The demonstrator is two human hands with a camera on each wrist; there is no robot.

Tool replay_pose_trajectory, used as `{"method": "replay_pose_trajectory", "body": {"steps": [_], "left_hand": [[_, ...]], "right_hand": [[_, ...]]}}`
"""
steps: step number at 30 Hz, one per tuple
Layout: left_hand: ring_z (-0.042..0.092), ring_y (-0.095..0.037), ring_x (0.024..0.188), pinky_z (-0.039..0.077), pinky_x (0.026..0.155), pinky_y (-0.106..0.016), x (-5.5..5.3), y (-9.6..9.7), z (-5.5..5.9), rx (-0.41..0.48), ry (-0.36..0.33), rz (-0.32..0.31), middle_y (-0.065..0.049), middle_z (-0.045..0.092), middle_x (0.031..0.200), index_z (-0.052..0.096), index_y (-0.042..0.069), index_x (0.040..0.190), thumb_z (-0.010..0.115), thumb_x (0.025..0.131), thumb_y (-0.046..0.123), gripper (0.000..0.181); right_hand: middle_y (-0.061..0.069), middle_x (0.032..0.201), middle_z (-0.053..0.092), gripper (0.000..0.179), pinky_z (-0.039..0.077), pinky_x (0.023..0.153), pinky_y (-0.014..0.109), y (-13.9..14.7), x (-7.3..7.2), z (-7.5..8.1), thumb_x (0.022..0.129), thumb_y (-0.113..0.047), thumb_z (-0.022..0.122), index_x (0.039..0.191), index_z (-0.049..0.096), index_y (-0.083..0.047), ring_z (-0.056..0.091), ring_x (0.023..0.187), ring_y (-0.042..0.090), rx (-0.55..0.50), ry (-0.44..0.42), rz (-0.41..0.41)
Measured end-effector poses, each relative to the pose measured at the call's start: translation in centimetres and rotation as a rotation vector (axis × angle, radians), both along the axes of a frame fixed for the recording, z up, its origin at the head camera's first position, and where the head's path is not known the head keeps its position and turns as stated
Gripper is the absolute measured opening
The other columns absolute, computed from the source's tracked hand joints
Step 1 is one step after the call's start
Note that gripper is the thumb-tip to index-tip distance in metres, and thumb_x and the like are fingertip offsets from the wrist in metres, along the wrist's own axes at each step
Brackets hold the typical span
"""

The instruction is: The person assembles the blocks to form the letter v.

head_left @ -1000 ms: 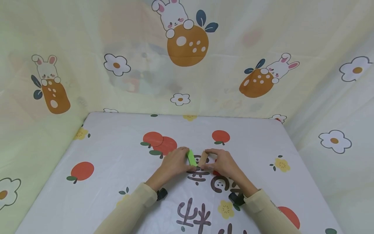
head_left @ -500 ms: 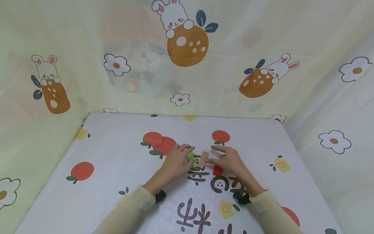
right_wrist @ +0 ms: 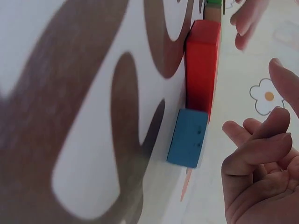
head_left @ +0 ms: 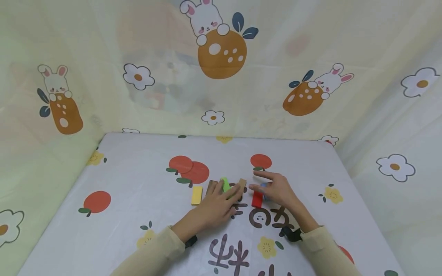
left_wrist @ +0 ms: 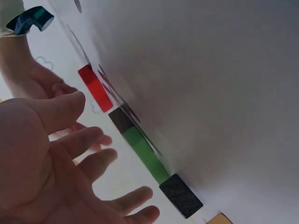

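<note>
Over the green block (head_left: pixel 225 184) and the tan wooden block (head_left: pixel 243 183) reaches my left hand (head_left: pixel 213 209), fingers spread and loosely bent; it grips neither, and whether it touches them I cannot tell. Beside that hand lie a brown block (head_left: pixel 211 186), partly covered, and a yellow block (head_left: pixel 197 196). My right hand (head_left: pixel 279 191) is held apart, thumb and forefinger parted, near the red block (head_left: pixel 257 199) and the partly hidden blue block (head_left: pixel 264 185). In the right wrist view the blue block (right_wrist: pixel 188 138) stands close to the red block (right_wrist: pixel 202 65).
A white tablecloth (head_left: pixel 138 172) printed with fruit, flowers and dark lettering covers the table. Pale printed curtains (head_left: pixel 165 103) hang behind it and at both sides.
Both hands have let go: the left of the green block, the right of the tan one. The left shifted over the blocks, uncovering yellow and brown; the right drew back rightward, showing red and blue.
</note>
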State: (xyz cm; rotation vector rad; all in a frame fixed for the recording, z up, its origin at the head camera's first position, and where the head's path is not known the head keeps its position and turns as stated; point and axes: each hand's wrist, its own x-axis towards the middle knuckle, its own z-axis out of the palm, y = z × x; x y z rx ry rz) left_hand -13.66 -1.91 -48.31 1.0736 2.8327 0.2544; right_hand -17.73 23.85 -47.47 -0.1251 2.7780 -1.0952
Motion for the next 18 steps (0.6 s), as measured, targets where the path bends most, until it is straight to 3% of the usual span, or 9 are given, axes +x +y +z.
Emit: {"method": "replay_pose_trajectory", "body": {"steps": [4,7,13,18], "left_hand": [[0.025,-0.048,0.162,0.02,0.132,-0.065,0.4,0.1,-0.1,-0.046,-0.016,-0.004,0.005,0.029,0.177,0.036,0.027,0.166,0.052,0.11,0.039,0.06],[0.024,-0.048,0.163,0.017,0.133,-0.065,0.5,0.1,-0.1,-0.074,-0.026,-0.011,0.006,0.026,0.178,0.035,0.026,0.167,0.052,0.109,0.042,0.062],[0.021,-0.045,0.164,0.015,0.134,-0.063,0.6,0.1,-0.2,-0.101,-0.041,-0.011,0.008,0.023,0.179,0.031,0.026,0.169,0.055,0.107,0.048,0.069],[0.021,-0.045,0.165,0.016,0.134,-0.063,0.7,0.1,-0.2,-0.115,-0.04,-0.017,0.007,0.022,0.179,0.031,0.025,0.169,0.057,0.105,0.049,0.073]], "right_hand": [[0.011,0.085,0.064,0.068,0.039,0.061,0.03,0.4,0.0,0.0,0.088,-0.044,0.085,0.147,0.064,-0.016,0.037,0.052,0.014,0.017,0.0,0.0],[0.004,0.072,0.057,0.068,0.036,0.056,0.028,0.7,0.0,0.1,0.088,-0.043,0.085,0.147,0.065,-0.016,0.037,0.051,0.015,0.02,-0.001,0.002],[-0.004,0.056,0.039,0.066,0.034,0.053,0.028,1.4,0.1,0.1,0.088,-0.04,0.086,0.146,0.066,-0.015,0.035,0.05,0.015,0.016,0.007,0.02],[-0.003,0.055,0.042,0.065,0.035,0.053,0.028,1.5,0.3,0.1,0.088,-0.038,0.086,0.145,0.066,-0.015,0.036,0.05,0.016,0.026,0.009,0.019]]}}
